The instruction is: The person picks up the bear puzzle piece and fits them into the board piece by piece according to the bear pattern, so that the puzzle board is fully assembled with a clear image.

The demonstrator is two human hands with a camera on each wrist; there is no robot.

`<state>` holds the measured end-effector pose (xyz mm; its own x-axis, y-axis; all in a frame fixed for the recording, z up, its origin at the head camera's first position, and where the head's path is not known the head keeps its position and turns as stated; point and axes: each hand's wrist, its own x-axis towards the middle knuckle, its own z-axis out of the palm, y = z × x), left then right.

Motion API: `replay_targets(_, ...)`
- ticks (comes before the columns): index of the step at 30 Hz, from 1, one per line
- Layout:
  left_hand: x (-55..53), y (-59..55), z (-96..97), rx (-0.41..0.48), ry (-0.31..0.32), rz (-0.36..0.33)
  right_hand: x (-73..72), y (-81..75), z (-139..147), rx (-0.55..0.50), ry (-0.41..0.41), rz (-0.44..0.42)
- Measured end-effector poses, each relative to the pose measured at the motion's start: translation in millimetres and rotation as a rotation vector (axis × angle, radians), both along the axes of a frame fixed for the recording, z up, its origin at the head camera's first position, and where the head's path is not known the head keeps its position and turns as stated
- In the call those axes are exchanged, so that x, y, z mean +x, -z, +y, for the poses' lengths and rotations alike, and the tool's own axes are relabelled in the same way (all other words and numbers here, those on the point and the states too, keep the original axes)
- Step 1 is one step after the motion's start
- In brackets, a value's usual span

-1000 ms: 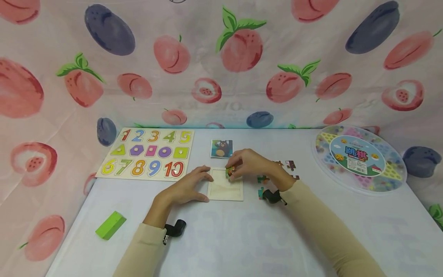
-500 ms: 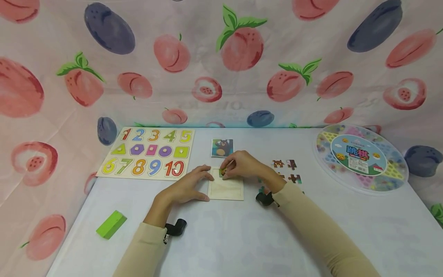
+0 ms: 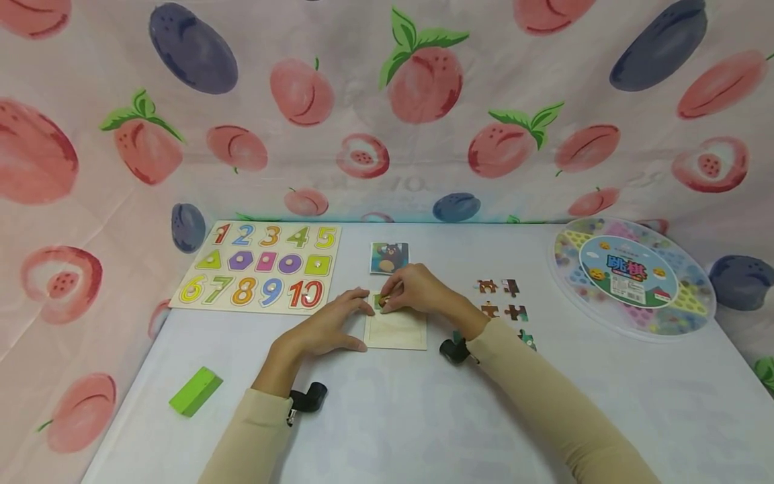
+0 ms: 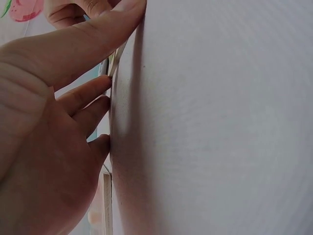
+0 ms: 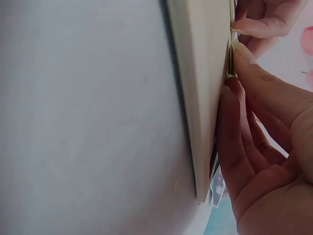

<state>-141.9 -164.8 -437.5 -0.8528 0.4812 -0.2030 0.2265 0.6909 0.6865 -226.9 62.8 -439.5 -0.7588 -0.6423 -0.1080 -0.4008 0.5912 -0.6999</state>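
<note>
A shallow wooden puzzle tray lies on the white table in the head view. My left hand rests along its left side, thumb at the near corner and fingertips at the far one. With thumb and fingers my right hand pinches a small green-and-brown puzzle piece in the tray's far left corner, partly hidden by those fingers. In the right wrist view, the right fingertips meet at the tray, close to the left hand. Behind the tray lies a bear picture.
Several loose jigsaw pieces lie right of the tray, some partly behind the right forearm. A number-and-shape board is at back left, a green block at front left. A round game box sits at back right.
My right hand has moved left across the tray with the puzzle piece, into the far left corner. More loose pieces show beside the forearm. The left hand stays in place.
</note>
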Motion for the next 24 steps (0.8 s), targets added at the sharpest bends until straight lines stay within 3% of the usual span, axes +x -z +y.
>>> replay_targets(13, 0.9, -0.8, 0.1, -0.002, -0.006, 0.000, 2.6, -0.7, -10.0, 0.086, 0.022, 0.064)
replay_targets(24, 1.4, -0.1, 0.1, 0.007, -0.007, -0.016, 3.5, -0.7, -10.8, 0.082, 0.026, 0.027)
